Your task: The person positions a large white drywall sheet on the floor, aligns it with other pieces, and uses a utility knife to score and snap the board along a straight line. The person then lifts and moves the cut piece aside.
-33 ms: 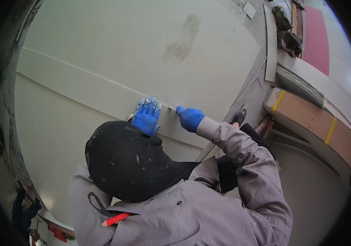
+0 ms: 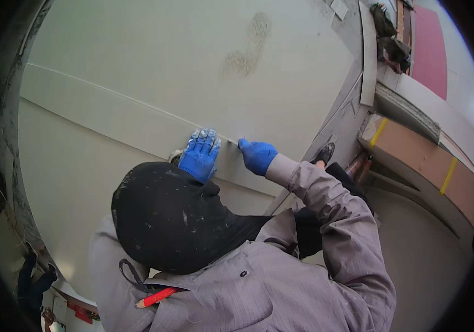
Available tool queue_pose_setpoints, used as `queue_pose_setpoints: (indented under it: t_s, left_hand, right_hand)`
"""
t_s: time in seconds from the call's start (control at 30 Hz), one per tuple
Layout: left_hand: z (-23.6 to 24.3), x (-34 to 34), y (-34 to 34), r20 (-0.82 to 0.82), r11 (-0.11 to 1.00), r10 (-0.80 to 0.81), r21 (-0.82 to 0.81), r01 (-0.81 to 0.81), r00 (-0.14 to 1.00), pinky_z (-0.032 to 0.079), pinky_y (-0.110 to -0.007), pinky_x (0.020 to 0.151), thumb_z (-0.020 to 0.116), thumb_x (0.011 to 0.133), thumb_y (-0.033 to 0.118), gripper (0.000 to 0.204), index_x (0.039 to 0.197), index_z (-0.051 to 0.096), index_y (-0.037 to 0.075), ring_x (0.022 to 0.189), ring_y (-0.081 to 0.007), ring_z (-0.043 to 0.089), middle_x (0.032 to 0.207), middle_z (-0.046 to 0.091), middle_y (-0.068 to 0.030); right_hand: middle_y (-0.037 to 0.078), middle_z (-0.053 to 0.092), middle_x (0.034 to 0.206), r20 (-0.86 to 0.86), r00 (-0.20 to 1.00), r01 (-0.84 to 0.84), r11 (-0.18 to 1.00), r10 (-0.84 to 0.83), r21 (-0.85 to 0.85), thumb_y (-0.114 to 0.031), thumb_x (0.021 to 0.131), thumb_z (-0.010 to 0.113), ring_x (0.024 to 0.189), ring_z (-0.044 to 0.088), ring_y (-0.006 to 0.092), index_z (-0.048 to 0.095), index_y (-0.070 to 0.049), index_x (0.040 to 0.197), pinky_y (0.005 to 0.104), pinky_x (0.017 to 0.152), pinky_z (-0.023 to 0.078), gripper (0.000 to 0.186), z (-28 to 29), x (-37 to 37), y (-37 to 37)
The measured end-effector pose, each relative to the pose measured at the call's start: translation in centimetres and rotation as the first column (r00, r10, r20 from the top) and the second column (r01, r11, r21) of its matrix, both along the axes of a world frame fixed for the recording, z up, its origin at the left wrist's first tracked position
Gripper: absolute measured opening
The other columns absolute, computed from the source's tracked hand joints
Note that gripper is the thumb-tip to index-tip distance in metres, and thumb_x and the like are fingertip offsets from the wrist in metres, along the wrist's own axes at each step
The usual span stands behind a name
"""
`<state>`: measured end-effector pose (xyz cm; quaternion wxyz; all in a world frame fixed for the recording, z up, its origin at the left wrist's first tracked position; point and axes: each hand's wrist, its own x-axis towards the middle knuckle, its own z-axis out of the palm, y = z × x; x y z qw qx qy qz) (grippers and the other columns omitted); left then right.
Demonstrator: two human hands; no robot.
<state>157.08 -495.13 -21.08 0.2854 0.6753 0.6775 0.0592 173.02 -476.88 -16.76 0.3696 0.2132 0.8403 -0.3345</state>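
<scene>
Now the left hand (image 2: 199, 156) lies flat on a board (image 2: 109, 112), the right hand (image 2: 257, 157) gripping a thin tool (image 2: 233, 143).

- The pale sheet (image 2: 154, 52) lay flat and wide, marked by a dusty shoe print (image 2: 258, 39) on its far part.
- A thin line (image 2: 132, 99) ran across the pale sheet, setting off a long strip (image 2: 109, 116) along its near edge.
- A thin tool (image 2: 233, 142) showed its tip over the pale sheet, the rest hidden in the right hand (image 2: 257, 157).

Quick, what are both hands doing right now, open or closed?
Left hand: open, laid flat on the pale board.
Right hand: closed on a thin tool.
</scene>
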Motion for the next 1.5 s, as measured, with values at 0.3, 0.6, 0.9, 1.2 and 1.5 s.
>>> queue_pose_setpoints:
  t_s: [0.3,0.6,0.9,1.2,1.5]
  left_hand:
    - [-2.5,4.2,-2.5,-0.066,0.972,-0.169,0.152,0.177,0.983,0.021,-0.07,0.117,0.053,0.091,0.015,0.053,0.138,0.048,-0.01,0.145,-0.05,0.032,0.152,0.04,-0.0314]
    - [-4.5,4.4,-3.3,-0.066,0.971,-0.164,0.163,0.172,0.984,0.021,-0.071,0.117,0.059,0.086,0.014,0.056,0.136,0.05,-0.009,0.145,-0.0496,0.033,0.152,0.039,-0.0309]
    - [-3.9,4.0,-3.4,-0.099,0.969,-0.209,0.113,0.22,0.973,0.015,-0.072,0.118,0.065,0.08,0.021,0.069,0.139,0.047,-0.011,0.148,-0.0517,0.025,0.155,0.033,-0.0336]
    - [-5.3,4.7,-4.6,-0.166,0.964,-0.229,0.102,0.247,0.959,0.011,-0.072,0.119,0.079,0.068,0.034,0.091,0.14,0.046,-0.011,0.15,-0.0516,0.019,0.158,0.027,-0.034]
    - [-5.2,3.7,-3.4,-0.17,0.958,-0.25,0.097,0.269,0.953,0.013,-0.071,0.119,0.082,0.07,0.037,0.092,0.141,0.046,-0.009,0.149,-0.0508,0.02,0.157,0.028,-0.033]
  right_hand:
    - [0.027,0.071,0.096,0.12,0.991,0.067,0.996,-0.059,-0.06,-0.013,0.098,0.042,0.091,0.07,0.0433,0.052,0.002,0.12,0.0516,0.077,0.056,0.029,1.1,1.0,-1.8]
    - [0.02,0.067,0.079,-0.089,0.992,0.095,0.993,-0.088,0.077,-0.011,0.094,0.051,0.067,0.067,0.0398,0.051,0.001,0.125,0.0506,0.056,0.052,0.033,-1.6,12.4,-1.7]
    - [0.022,0.069,0.086,0.237,0.971,-0.007,0.996,-0.014,0.088,-0.012,0.094,0.049,0.076,0.071,0.0396,0.051,0.0,0.125,0.0515,0.062,0.055,0.033,0.9,20.1,0.3]
    - [0.024,0.069,0.086,0.212,0.977,0.015,0.996,-0.035,0.093,-0.012,0.094,0.047,0.074,0.071,0.0418,0.051,-0.002,0.122,0.0519,0.061,0.055,0.029,-0.3,21.4,-0.2]
    - [0.024,0.071,0.091,0.504,0.806,0.203,0.944,-0.312,0.26,-0.019,0.093,0.053,0.084,0.071,0.0418,0.055,-0.007,0.116,0.0511,0.071,0.055,0.026,0.5,34.5,1.2]
